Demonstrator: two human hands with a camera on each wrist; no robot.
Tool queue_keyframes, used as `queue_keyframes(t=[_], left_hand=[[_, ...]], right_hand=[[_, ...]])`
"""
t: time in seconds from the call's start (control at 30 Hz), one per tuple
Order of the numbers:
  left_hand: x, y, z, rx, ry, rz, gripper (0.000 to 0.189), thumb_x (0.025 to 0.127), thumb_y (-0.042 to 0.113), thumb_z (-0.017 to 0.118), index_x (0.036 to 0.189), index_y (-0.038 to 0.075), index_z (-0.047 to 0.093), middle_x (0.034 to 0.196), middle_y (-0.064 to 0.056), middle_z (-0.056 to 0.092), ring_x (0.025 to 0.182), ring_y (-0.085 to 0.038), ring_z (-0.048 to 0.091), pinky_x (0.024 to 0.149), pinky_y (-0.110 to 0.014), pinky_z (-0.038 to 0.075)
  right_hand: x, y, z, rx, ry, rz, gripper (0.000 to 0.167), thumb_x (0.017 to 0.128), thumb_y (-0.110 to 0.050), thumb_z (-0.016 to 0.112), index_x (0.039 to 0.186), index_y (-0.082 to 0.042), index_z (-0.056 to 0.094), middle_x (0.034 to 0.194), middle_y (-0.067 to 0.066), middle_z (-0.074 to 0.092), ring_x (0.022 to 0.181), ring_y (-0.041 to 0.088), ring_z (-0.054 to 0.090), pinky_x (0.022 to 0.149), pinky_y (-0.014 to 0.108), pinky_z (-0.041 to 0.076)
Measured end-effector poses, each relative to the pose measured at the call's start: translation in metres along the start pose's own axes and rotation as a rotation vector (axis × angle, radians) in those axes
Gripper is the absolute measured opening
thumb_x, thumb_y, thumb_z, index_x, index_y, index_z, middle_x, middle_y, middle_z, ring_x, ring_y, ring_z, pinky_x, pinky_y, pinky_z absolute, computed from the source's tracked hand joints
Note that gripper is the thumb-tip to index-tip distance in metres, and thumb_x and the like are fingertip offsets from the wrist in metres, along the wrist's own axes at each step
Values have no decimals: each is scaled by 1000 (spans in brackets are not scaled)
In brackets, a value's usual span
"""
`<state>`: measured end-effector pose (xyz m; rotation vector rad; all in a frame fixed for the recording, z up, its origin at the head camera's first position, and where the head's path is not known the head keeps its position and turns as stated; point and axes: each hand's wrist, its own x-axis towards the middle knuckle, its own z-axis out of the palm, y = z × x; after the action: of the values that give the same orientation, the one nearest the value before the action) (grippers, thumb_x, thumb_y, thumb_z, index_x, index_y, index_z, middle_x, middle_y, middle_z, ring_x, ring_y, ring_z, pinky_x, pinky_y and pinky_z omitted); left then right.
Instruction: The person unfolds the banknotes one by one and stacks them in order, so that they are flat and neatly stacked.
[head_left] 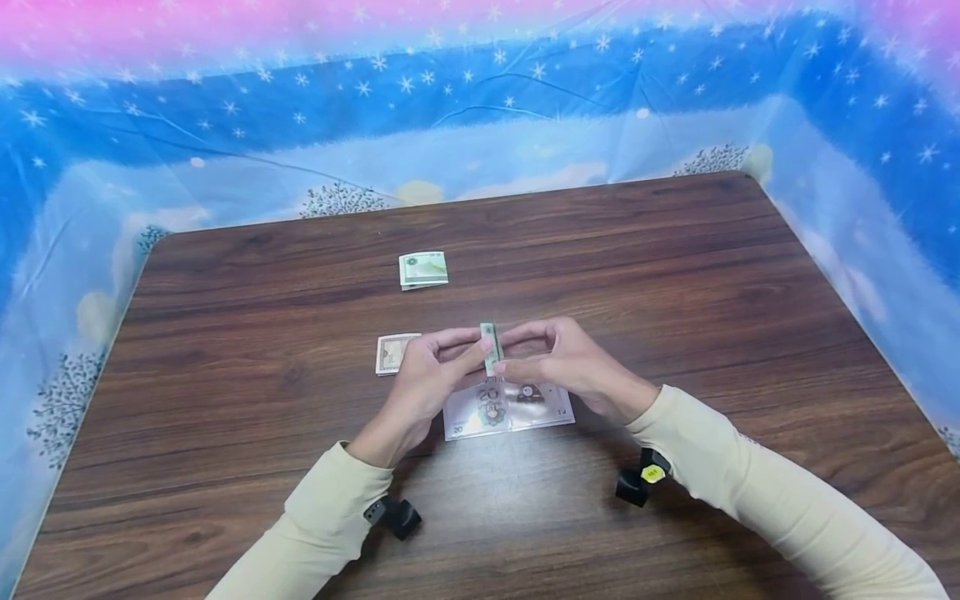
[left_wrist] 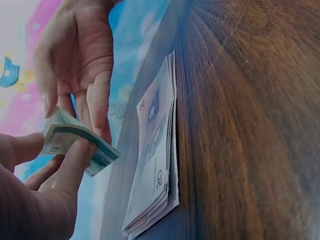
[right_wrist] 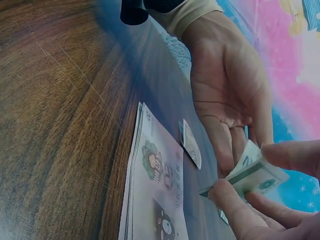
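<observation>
A folded green banknote [head_left: 490, 358] is pinched between both hands, above a stack of pale pinkish notes. My left hand [head_left: 420, 379] holds its left side between thumb and fingers, and my right hand [head_left: 577, 358] grips the right side the same way. In the left wrist view the green note [left_wrist: 82, 142] is bent, with its layers partly apart. Beneath the hands lies the stack of notes [head_left: 510, 417] marked 20, flat on the table; its several layers show in the left wrist view. Part of the stack's far side is hidden by the hands.
Farther back on the brown wooden table [head_left: 637, 267] lies another folded green note [head_left: 423, 268]. A folded brownish note [head_left: 390, 354] rests beside my left hand, which partly covers it. A blue and pink snowflake cloth [head_left: 465, 83] hangs around the table's edges.
</observation>
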<state>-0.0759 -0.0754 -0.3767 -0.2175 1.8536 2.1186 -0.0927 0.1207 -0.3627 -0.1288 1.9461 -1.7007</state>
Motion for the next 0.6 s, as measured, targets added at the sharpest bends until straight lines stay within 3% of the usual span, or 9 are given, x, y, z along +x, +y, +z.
queue_keyframes(t=[0.17,0.3,0.47,0.6], left_hand=[[0,0,-2,22,12,5,34,96,-1,64,130,-6,61,121,-24,69,96,-24,72,84,-34,59],[-2,2,-4,81,37,20,34,93,-3,65,128,-2,65,118,-21,71,93,-21,72,81,-34,60],[-4,5,-10,157,74,40,32,92,-3,67,124,1,68,112,-19,73,89,-19,72,75,-33,61],[-5,6,-15,155,78,46,32,92,-5,65,124,-1,68,109,-20,73,88,-19,72,74,-33,61]], right_hand=[[2,0,-1,36,20,34,55,83,4,66,136,8,53,124,25,66,100,28,70,92,40,57],[3,2,-4,90,35,29,51,84,11,55,135,11,50,122,29,66,98,30,71,93,46,56],[3,2,-9,109,69,21,42,87,13,53,129,13,53,116,29,68,94,26,72,93,49,55],[1,3,-15,123,86,16,40,88,14,53,128,15,51,114,30,68,93,25,71,91,47,56]])
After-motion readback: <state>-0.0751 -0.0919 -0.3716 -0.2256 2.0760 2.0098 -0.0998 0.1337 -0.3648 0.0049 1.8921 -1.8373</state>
